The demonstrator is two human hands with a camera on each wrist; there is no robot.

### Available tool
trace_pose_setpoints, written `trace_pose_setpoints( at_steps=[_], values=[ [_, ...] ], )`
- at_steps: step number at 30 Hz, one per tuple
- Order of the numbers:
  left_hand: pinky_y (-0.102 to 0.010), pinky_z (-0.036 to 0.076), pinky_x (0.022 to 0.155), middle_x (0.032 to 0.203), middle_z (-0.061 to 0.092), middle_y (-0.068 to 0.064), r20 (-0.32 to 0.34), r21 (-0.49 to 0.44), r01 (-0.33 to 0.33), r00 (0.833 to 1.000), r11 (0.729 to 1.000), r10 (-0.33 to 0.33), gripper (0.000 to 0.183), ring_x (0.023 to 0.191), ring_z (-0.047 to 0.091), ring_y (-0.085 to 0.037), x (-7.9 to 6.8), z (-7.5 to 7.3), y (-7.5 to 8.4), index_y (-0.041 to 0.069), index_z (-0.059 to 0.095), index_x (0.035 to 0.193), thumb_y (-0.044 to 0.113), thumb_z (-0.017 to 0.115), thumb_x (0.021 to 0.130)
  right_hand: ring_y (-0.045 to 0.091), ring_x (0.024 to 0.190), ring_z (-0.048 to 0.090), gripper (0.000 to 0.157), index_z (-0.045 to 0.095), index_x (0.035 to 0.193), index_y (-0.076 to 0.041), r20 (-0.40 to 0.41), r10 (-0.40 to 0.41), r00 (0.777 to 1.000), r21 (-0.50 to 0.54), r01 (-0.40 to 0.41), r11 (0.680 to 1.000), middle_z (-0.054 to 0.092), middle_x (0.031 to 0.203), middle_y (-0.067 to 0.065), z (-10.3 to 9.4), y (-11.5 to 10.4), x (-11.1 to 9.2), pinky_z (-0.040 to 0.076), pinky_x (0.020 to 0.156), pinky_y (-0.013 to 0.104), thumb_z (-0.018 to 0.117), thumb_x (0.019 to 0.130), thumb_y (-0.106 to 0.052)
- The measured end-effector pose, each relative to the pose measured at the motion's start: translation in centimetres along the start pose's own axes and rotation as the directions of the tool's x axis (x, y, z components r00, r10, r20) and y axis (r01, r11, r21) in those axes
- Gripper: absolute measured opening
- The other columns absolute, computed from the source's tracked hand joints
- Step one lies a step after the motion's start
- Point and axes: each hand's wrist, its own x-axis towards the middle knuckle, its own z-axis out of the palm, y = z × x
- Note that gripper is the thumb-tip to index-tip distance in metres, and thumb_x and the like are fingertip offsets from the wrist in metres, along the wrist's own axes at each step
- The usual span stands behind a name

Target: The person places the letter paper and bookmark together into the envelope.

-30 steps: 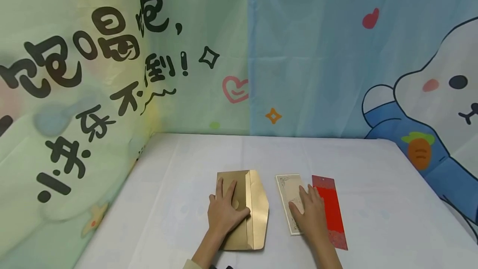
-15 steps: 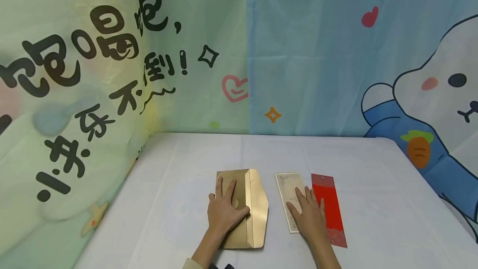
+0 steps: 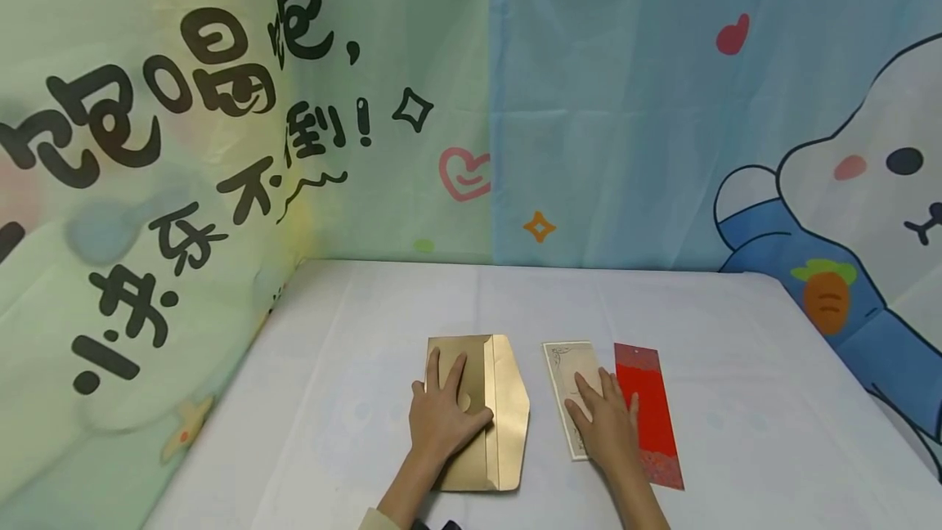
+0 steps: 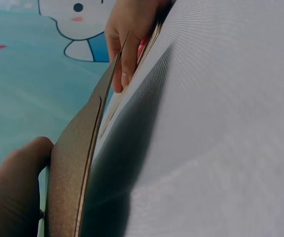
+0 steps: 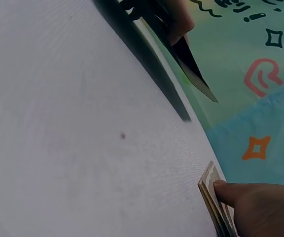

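White table (image 3: 353, 350), printed curtain (image 3: 596, 121) behind. Envelope (image 3: 508, 415) on table, flap unfolded to the right. Left hand (image 3: 444, 422) spread on envelope, gripping nothing, probably steadying it. Right of envelope, apart: stacked cards (image 3: 562, 375); right hand (image 3: 612, 430) rests there, fingers loosely spread, no grip, likely keeping the stack put. Red strip (image 3: 653, 399) farther right of envelope.

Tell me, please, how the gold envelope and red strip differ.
The gold envelope is wider than the red strip. The gold envelope shows an open flap; the red strip, none. The red strip has patterned ends; the gold envelope, none. Both are on the white table.
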Motion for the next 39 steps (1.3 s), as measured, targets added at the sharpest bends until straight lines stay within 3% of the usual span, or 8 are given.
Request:
trace_pose_setpoints(
  at_steps=[4,11,19,28,39],
  values=[
    [-0.024,0.029,0.047,0.149,0.024,-0.01,0.001,0.005,-0.007,1.0,1.0,0.007,0.089,0.072,0.04,-0.026,-0.01,-0.01,-0.02,0.031,0.04,0.14,0.057,0.061,0.058,0.049,0.127,0.024,0.05,0.056,0.125,-0.002,-0.025,0.008,1.0,0.012,-0.008,1.0,0.035,0.135,0.033,0.18,0.05,-0.05,0.004,0.1,0.065,0.068,0.08,-0.018],
    [-0.024,0.029,0.048,0.148,0.025,-0.011,-0.004,0.012,-0.019,1.0,1.0,0.019,0.09,0.071,0.04,-0.025,-0.11,-0.07,-0.02,0.029,0.041,0.14,0.058,0.061,0.057,0.048,0.129,0.018,0.061,0.051,0.131,-0.004,0.024,0.044,0.999,-0.049,-0.043,0.998,0.03,0.138,0.033,0.47,0.08,-0.14,0.002,0.101,0.063,0.067,0.08,-0.033],
    [-0.024,0.03,0.05,0.149,0.022,-0.009,0.021,0.028,-0.006,1.0,1.0,0.006,0.09,0.073,0.04,-0.026,-0.02,-0.12,0.03,0.031,0.039,0.141,0.059,0.061,0.058,0.047,0.129,0.022,0.061,0.052,0.128,0.0,0.012,0.052,0.999,-0.022,-0.052,0.998,0.033,0.137,0.032,0.32,-0.08,0.15,0.003,0.101,0.063,0.069,0.078,-0.029],
    [-0.025,0.03,0.05,0.149,0.023,-0.009,0.033,0.033,-0.005,0.999,0.999,0.004,0.091,0.073,0.04,-0.026,-0.07,-0.19,0.04,0.03,0.039,0.141,0.059,0.061,0.058,0.044,0.132,0.018,0.062,0.049,0.131,0.0,0.069,0.103,0.992,0.004,-0.103,0.995,0.03,0.14,0.03,-0.01,-0.19,0.33,-0.003,0.103,0.059,0.069,0.079,-0.028],
    [-0.025,0.029,0.049,0.149,0.023,-0.009,0.032,0.035,-0.006,0.999,0.999,0.005,0.091,0.073,0.04,-0.026,-0.15,-0.11,0.02,0.029,0.04,0.14,0.059,0.061,0.058,0.046,0.13,0.022,0.068,0.049,0.13,0.003,-0.005,0.12,0.993,-0.007,-0.12,0.993,0.032,0.138,0.033,-0.02,-0.47,0.04,0.005,0.104,0.058,0.072,0.076,-0.03]
  ],
)
